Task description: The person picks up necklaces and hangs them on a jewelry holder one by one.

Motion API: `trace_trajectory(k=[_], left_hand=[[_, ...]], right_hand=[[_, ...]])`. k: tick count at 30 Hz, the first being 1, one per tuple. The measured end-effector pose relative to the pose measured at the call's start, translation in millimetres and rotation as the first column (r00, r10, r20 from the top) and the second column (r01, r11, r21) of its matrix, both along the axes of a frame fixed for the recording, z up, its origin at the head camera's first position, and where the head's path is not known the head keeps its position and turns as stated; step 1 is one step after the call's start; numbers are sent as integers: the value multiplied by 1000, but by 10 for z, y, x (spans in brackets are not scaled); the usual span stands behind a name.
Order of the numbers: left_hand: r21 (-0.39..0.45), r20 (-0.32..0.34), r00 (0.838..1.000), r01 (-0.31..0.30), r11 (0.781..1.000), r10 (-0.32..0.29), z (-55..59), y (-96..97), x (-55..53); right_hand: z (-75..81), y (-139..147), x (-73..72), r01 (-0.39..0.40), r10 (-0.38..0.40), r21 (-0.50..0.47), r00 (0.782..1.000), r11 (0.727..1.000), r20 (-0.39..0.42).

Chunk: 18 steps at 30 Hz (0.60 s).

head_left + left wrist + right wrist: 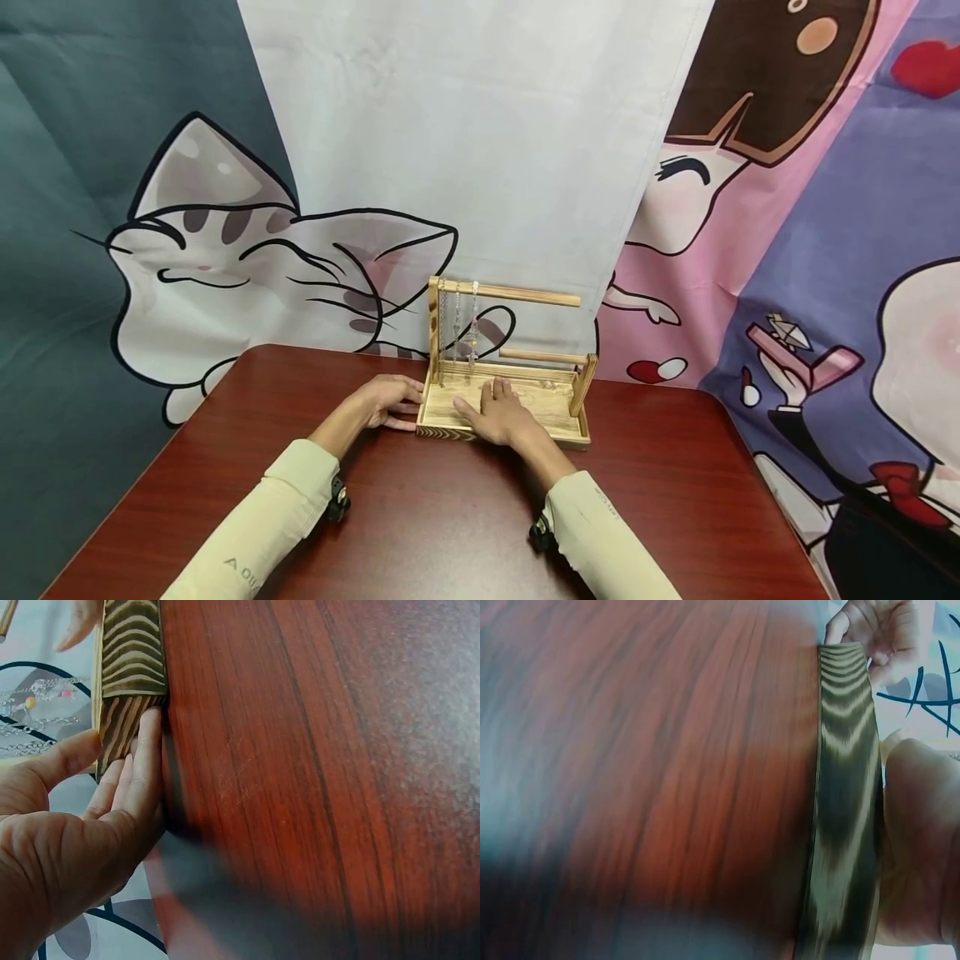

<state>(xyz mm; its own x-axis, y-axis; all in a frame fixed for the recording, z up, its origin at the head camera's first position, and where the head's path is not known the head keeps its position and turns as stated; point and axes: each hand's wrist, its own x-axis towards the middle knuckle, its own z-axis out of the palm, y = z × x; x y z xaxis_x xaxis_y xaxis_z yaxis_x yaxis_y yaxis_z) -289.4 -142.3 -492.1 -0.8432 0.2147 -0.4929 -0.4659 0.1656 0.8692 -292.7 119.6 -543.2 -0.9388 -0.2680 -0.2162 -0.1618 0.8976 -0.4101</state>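
A wooden jewelry stand (pixel 465 408), a shallow tray with two raised bars, sits on the table. My left hand (pixel 390 400) holds the tray's left end; in the left wrist view its thumb (pixel 75 754) touches the top rim while fingers meet the end wall lower down. My right hand (pixel 502 412) reaches over the tray's front wall (pixel 844 810), fingers extended above or on the tray floor; contact there cannot be told. Several necklaces (pixel 457 325) hang from the taller bar, near its left post. Small jewelry (pixel 550 385) lies at the tray's back right.
The dark red table (pixel 420 517) runs out to both sides of the stand and toward me. Behind it hangs a cloth backdrop (pixel 480 167) with cartoon figures, close to the table's back edge. A shorter bar (pixel 543 357) rises at the stand's right end.
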Motion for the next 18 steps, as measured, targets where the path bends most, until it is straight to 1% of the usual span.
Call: trace_trajectory(k=[5, 7, 8, 10, 11, 14, 15, 16, 18], left_hand=[[1, 3, 1000, -5, 1000, 5, 17, -5, 9], [5, 7, 1000, -7, 1000, 7, 14, -7, 11], [6, 9, 1000, -7, 1000, 7, 12, -8, 11], [9, 11, 1000, -9, 1000, 9, 8, -10, 10], [10, 11, 1000, -9, 1000, 9, 6, -11, 9], [15, 10, 1000, -12, 1000, 12, 9, -6, 10], [16, 10, 1000, -13, 1000, 13, 11, -3, 10], [17, 8, 1000, -11, 1000, 11, 12, -1, 10], [16, 7, 1000, -9, 1000, 9, 12, 6, 9]], right_hand=[[32, 133, 17, -104, 103, -62, 994, 993, -22], [39, 183, 23, -123, 120, -76, 992, 990, -41], [82, 194, 40, -125, 122, -76, 992, 989, -44], [108, 232, 51, -118, 114, -58, 991, 991, -69], [157, 243, 74, -113, 109, -45, 991, 993, -78], [319, 259, 168, -94, 94, 6, 993, 996, -76], [339, 269, 187, -88, 90, 28, 993, 996, -77], [392, 272, 227, -85, 88, 46, 994, 995, -65], [419, 287, 266, -77, 82, 83, 995, 994, -59]])
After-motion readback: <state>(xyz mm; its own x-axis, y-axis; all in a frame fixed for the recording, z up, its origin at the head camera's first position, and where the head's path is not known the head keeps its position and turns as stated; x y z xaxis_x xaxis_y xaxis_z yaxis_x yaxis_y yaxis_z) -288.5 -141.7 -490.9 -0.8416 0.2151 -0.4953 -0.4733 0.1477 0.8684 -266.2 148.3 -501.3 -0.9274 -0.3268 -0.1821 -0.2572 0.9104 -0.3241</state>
